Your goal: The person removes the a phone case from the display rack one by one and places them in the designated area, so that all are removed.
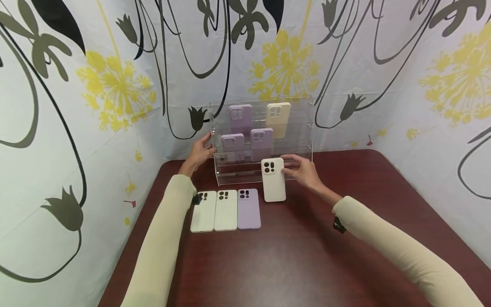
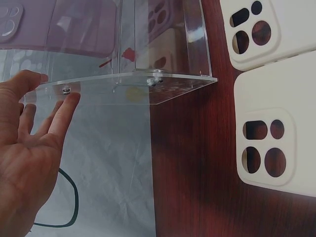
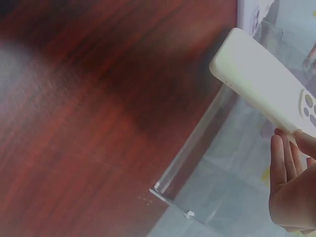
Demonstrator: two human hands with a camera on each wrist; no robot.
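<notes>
My left hand [image 1: 199,153] grips the left side panel of a clear acrylic tiered stand [image 1: 241,178]; in the left wrist view the thumb lies on one face of the panel and the fingers on the other. By its upper right edge, my right hand [image 1: 304,172] pinches a cream phone case [image 1: 274,185]. That case is held upright in front of the stand's lowest tier, camera cutouts at the top. On the tiers stand lilac phone cases [image 1: 261,145] and a pale yellow phone case [image 1: 282,123].
Left of the held case, a lilac phone case [image 1: 249,213] and two off-white phone cases [image 1: 226,215] lie side by side on the dark red wooden table [image 1: 291,260]. A flower-patterned cloth [image 1: 345,76] hangs behind the stand and along both sides.
</notes>
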